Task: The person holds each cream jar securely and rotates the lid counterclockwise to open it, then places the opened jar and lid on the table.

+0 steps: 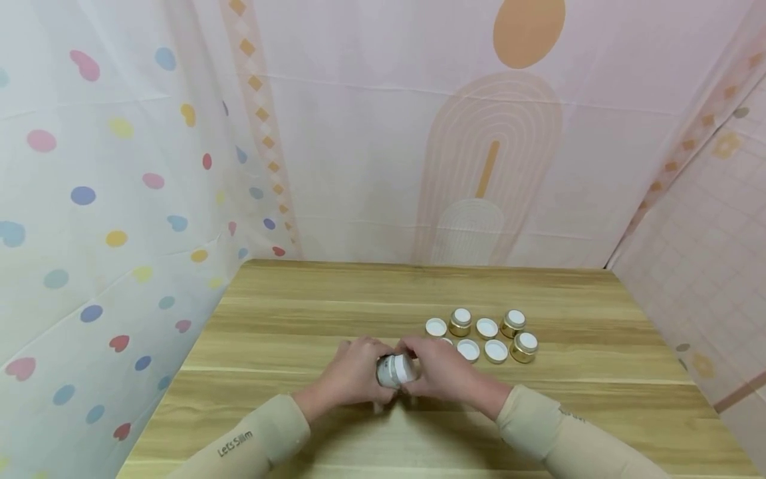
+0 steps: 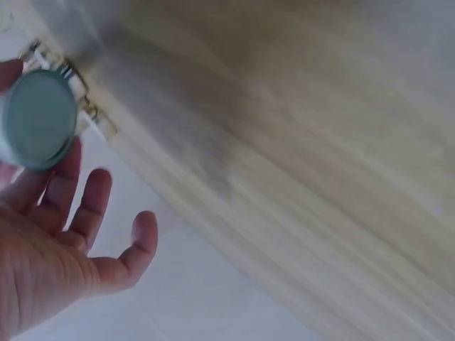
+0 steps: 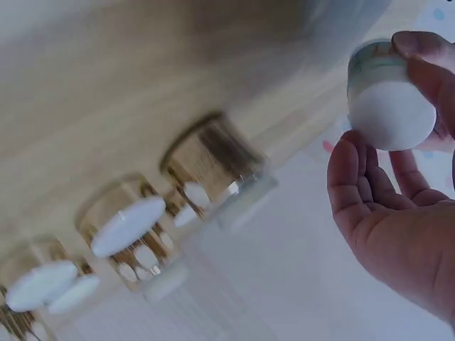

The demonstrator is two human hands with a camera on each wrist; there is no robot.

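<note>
A small white jar with a pale green end (image 1: 392, 371) is held between both hands, tilted above the table. My left hand (image 1: 357, 372) grips its green end, fingers over the top and thumb below. My right hand (image 1: 443, 370) has fingers and thumb around the white end. In the left wrist view the round green face (image 2: 41, 117) points at the camera, and two left fingers stand away from it. The right wrist view shows the smooth white end (image 3: 392, 115), with right fingertips (image 3: 347, 153) at its lower edge.
On the wooden table (image 1: 287, 313), right of the hands, stand three gold jars with white tops, one at the far right (image 1: 524, 347). Several round lids with white insides, such as one lid (image 1: 496, 351), lie among them. Patterned curtains (image 1: 359, 133) hang behind and at the sides.
</note>
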